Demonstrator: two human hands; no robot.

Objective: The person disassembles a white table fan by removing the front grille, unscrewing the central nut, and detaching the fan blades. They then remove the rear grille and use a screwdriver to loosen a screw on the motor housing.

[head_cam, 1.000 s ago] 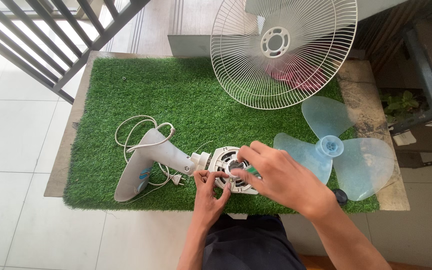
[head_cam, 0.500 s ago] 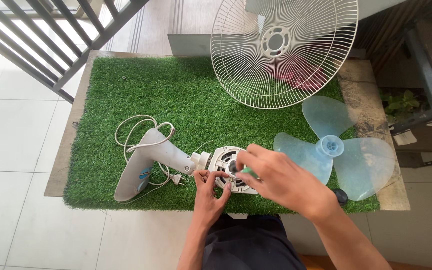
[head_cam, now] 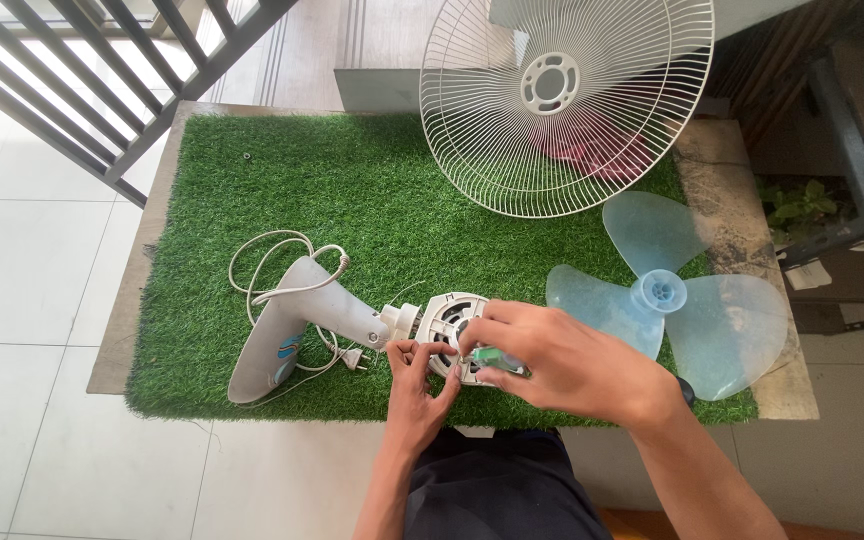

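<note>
I hold fan motor (head_cam: 449, 330) steady on green mat near desk edge, left hand (head_cam: 417, 385) pinching its rim. Right hand (head_cam: 552, 358) grips small green tool (head_cam: 497, 357). Keep tool straight, press gently.

Bare forearms; dark trousers, prob.

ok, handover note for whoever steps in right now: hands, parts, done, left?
Left hand: fingertips on the fan motor housing, steadying it.
Right hand: grips a green-handled tool, its tip at the housing; tip hidden.
Parts: grey fan stand with coiled cord lies on the green turf mat; wire guard leans at the back; blue blade lies to the right.
Done: guard and blade are off.
Left: motor housing work, probably screws; cannot tell how many remain.
</note>
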